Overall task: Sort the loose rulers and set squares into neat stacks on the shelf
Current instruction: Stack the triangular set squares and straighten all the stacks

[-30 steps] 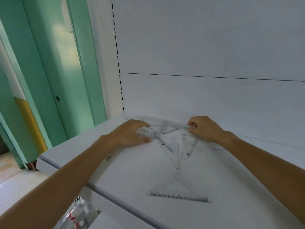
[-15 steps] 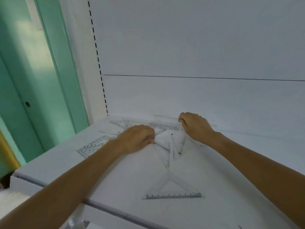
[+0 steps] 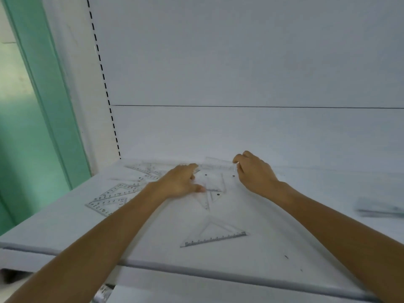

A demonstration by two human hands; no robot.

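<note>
A white back panel (image 3: 240, 62) fills most of what I see ahead, from the top of the frame down past the middle. A thin dark horizontal seam (image 3: 262, 106) crosses it about a third of the way down and runs out at the right edge. Left of the panel stands a white upright (image 3: 74, 84) with a row of black slots (image 3: 105, 84) running down its right edge. Further left is a mint-green door frame (image 3: 50, 95), leaning in my wide view, with a green door panel (image 3: 21, 160) beside it. A cream wall patch (image 3: 8, 22) shows in the upper left corner. At the bottom edge, left of centre, sits a blurred item (image 3: 105, 291) I cannot make out.
</note>
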